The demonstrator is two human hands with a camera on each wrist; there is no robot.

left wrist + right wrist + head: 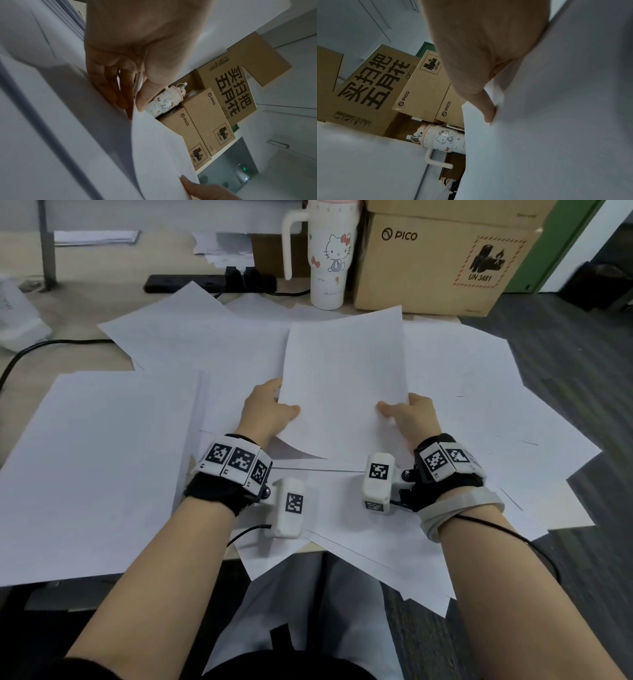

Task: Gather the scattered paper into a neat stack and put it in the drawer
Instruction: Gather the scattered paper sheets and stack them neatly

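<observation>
I hold one white sheet [342,385] lifted a little above the desk, long side pointing away from me. My left hand [274,409] pinches its near left edge, thumb on top, fingers underneath. My right hand [404,412] pinches the near right edge the same way. The left wrist view shows the left hand [135,102] with thumb and fingers closed on the sheet [154,155]. In the right wrist view the right hand [488,111] has its thumb pressed on the sheet [547,135]. Loose sheets [479,392] lie fanned out beneath. A squared pile [99,467] lies at the left. No drawer is in view.
A cartoon-cat tumbler [330,258] and cardboard boxes [442,261] stand at the back of the desk [68,313], with a black power strip [205,284] to their left. Some sheets overhang the near and right desk edges above my lap.
</observation>
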